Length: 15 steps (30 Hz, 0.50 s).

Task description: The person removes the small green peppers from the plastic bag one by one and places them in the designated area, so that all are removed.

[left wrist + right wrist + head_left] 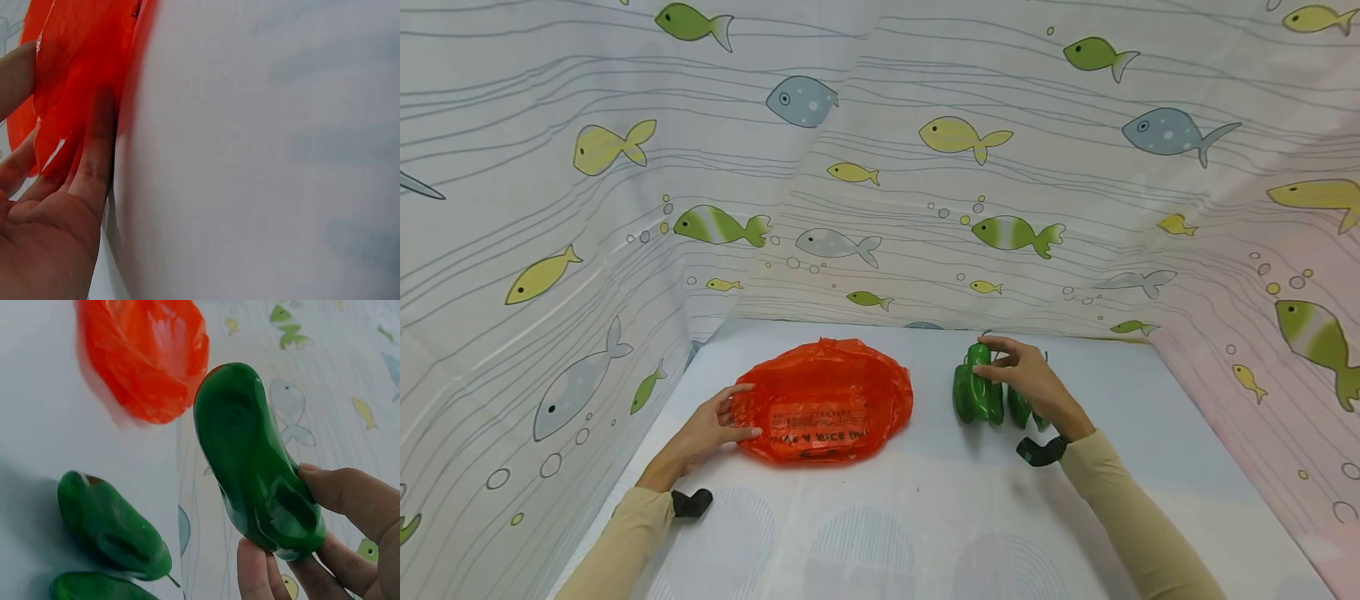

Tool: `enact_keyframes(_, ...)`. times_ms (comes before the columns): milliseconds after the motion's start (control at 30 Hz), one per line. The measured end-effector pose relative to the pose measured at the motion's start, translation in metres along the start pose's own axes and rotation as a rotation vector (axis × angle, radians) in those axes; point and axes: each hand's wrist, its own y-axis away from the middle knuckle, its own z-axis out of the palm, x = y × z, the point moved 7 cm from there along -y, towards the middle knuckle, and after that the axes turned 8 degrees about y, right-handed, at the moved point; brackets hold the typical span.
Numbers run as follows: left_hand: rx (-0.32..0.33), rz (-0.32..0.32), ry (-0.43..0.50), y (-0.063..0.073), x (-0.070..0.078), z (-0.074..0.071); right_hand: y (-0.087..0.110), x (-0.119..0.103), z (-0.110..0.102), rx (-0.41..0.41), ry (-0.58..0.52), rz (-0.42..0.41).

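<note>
A red plastic bag [827,392] with dark print lies with its mouth spread wide on the table. My left hand [711,425] holds the bag's left rim, and some fingers show through the red film [69,69] in the left wrist view. With thumb and fingers, my right hand [1026,379] grips a glossy green pepper [256,462] near its stem end, raised above the table. Other green peppers [112,525] lie below it, partly hidden by that hand in the head view.
A white table [880,517] with pale printed shapes lies under everything. Fish-patterned sheets [895,192] hang as walls at the back and both sides. Each wrist carries a black strap mount [1041,451].
</note>
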Motion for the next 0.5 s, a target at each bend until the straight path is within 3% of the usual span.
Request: enact_keyframes(500, -0.001, 0.009, -0.008, 0.0, -0.001, -0.001, 0.013, 0.021, -0.03, 0.059, -0.018, 0.016)
